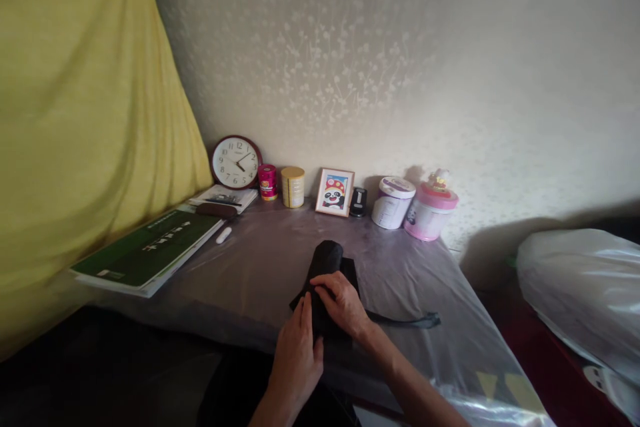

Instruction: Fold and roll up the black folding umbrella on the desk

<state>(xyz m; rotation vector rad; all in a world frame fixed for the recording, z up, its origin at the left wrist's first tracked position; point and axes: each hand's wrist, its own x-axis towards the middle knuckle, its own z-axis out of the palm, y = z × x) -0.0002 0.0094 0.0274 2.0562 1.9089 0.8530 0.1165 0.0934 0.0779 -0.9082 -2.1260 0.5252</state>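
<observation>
A black fabric bundle point(327, 256), folded or rolled into a long shape, lies on the table near its front edge. From its right side a dark strap point(407, 321) trails across the tabletop. My left hand point(298, 347) holds the bundle's near left side, fingers close together and thumb toward the middle. Bent over the top, my right hand point(341, 300) pinches the fabric between thumb and fingers. The two hands almost meet at the fingertips. Much of the bundle's near part is hidden beneath them, and I cannot make out what the fabric item is.
Along the wall stand a round clock point(237, 161), a pink can point(268, 183), a yellow-lidded can point(293, 187), a framed panda picture point(335, 193), a black stapler-like object point(358, 202) and two tubs point(393, 203). Left lies a green book point(150, 248); right, a plastic-covered pile point(585, 293).
</observation>
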